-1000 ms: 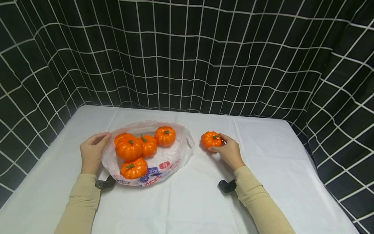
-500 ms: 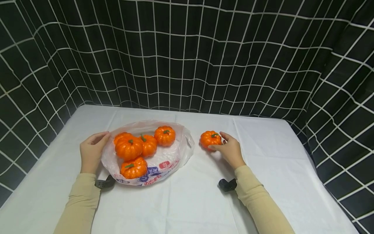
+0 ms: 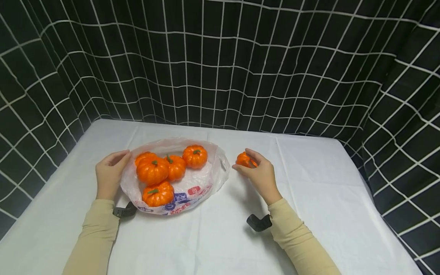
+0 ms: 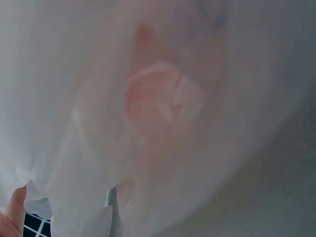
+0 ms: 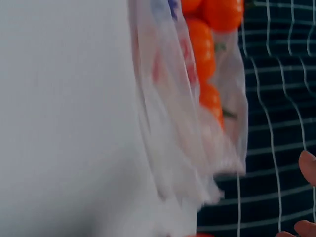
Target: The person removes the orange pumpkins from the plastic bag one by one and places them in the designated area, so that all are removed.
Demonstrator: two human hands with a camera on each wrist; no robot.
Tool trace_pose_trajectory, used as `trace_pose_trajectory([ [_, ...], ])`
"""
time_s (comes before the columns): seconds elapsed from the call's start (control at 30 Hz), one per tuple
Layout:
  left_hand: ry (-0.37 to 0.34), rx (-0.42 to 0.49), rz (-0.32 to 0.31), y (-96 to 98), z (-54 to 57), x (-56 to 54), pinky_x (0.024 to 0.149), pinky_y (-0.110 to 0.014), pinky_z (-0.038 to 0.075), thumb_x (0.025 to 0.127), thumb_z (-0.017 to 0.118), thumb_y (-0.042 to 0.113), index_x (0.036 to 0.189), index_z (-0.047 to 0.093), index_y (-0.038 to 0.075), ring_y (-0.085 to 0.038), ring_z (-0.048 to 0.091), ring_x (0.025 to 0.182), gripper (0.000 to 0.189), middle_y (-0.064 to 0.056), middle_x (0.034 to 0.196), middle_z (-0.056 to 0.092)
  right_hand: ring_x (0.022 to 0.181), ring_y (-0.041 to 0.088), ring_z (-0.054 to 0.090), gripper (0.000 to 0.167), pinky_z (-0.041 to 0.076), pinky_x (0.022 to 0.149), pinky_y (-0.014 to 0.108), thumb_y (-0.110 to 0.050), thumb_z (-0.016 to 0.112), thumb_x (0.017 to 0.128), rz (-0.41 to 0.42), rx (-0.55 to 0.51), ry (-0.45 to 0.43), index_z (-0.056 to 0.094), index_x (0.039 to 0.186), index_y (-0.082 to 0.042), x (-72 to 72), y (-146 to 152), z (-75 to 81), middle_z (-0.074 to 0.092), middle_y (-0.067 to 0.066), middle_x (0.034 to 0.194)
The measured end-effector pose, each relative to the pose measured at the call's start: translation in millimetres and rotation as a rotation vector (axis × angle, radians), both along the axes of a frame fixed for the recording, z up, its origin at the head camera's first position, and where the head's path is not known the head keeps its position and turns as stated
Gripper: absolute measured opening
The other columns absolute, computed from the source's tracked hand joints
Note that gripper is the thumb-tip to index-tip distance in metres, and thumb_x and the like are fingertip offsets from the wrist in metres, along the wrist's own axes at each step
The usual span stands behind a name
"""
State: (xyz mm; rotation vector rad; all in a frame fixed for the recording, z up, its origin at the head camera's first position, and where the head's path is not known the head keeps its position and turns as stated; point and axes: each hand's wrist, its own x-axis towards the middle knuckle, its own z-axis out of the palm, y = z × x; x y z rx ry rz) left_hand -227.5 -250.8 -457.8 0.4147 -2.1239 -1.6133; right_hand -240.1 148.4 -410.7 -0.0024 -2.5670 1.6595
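My left hand (image 3: 110, 173) pinches the left rim of a thin white plastic bag (image 3: 220, 168) with red and blue print. Several small orange pumpkins (image 3: 152, 170) with green stems lie inside its wide mouth. In the left wrist view the bag wall (image 4: 89, 148) fills most of the picture, a pumpkin (image 4: 158, 98) showing faintly through it. To the right of the bag, a single pumpkin (image 3: 243, 159) sits on the table, partly covered by my right hand (image 3: 258, 173). The thumb and fingers of that hand are spread apart, in front of this pumpkin and holding nothing.
A white cloth covers the table (image 3: 220, 244). Black curtains with a white grid (image 3: 213, 68) hang behind it and on both sides. A black wrist device (image 3: 259, 222) hangs under the right wrist, another (image 3: 125, 210) under the left.
My right hand has come off the single pumpkin and moved slightly left and nearer, now partly hiding it. The left hand keeps hold of the bag. The head view has tilted a little.
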Motion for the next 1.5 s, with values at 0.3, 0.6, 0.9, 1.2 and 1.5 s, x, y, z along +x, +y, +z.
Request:
trace_pose_trajectory([
  [0.3, -0.016, -0.014, 0.006, -0.6, 0.6, 0.9, 0.095, -0.014, 0.052, 0.09, 0.073, 0.038, 0.117, 0.073, 0.01, 0.005, 0.06, 0.1, 0.039, 0.008, 0.109, 0.073, 0.136, 0.031, 0.051, 0.072, 0.044, 0.113, 0.039, -0.015, 0.087, 0.076, 0.123, -0.068, 0.03, 0.054, 0.139, 0.001, 6.8, -50.9, -0.5, 0.055, 0.017, 0.145],
  [0.6, -0.014, -0.001, -0.004, -0.3, 0.8, -0.3, 0.098, -0.018, 0.052, 0.089, 0.073, 0.039, 0.117, 0.073, 0.01, 0.005, 0.061, 0.102, 0.04, 0.006, 0.111, 0.074, 0.139, 0.03, 0.048, 0.074, 0.04, 0.115, 0.042, -0.015, 0.087, 0.075, 0.244, -0.103, 0.021, 0.053, 0.139, 0.002, 15.6, -98.8, 1.4, 0.054, 0.017, 0.146],
  [0.9, -0.021, 0.007, 0.002, -0.4, 2.2, -0.3, 0.096, -0.015, 0.051, 0.089, 0.074, 0.038, 0.117, 0.073, 0.009, 0.005, 0.06, 0.101, 0.04, 0.012, 0.106, 0.073, 0.136, 0.032, 0.051, 0.075, 0.043, 0.113, 0.046, -0.02, 0.086, 0.077, 0.365, -0.085, 0.007, 0.051, 0.142, -0.003, 18.6, -132.3, -5.4, 0.053, 0.015, 0.147],
  [1.2, 0.006, 0.029, 0.002, -0.3, 2.6, -0.7, 0.088, -0.009, 0.05, 0.089, 0.075, 0.035, 0.115, 0.074, 0.007, 0.005, 0.061, 0.098, 0.038, 0.022, 0.095, 0.069, 0.134, 0.026, 0.052, 0.069, 0.042, 0.115, 0.043, -0.023, 0.087, 0.076, 0.419, -0.028, 0.048, 0.057, 0.138, -0.012, 18.3, -155.9, -0.9, 0.059, 0.01, 0.142],
  [1.5, 0.006, 0.023, 0.002, 0.1, 0.3, -0.9, 0.089, -0.009, 0.05, 0.089, 0.075, 0.036, 0.115, 0.073, 0.008, 0.005, 0.061, 0.098, 0.039, 0.021, 0.096, 0.069, 0.135, 0.026, 0.052, 0.079, 0.041, 0.116, 0.04, -0.027, 0.088, 0.074, 0.414, 0.063, 0.041, 0.052, 0.141, -0.006, 17.0, -170.5, -0.2, 0.058, 0.011, 0.143],
])
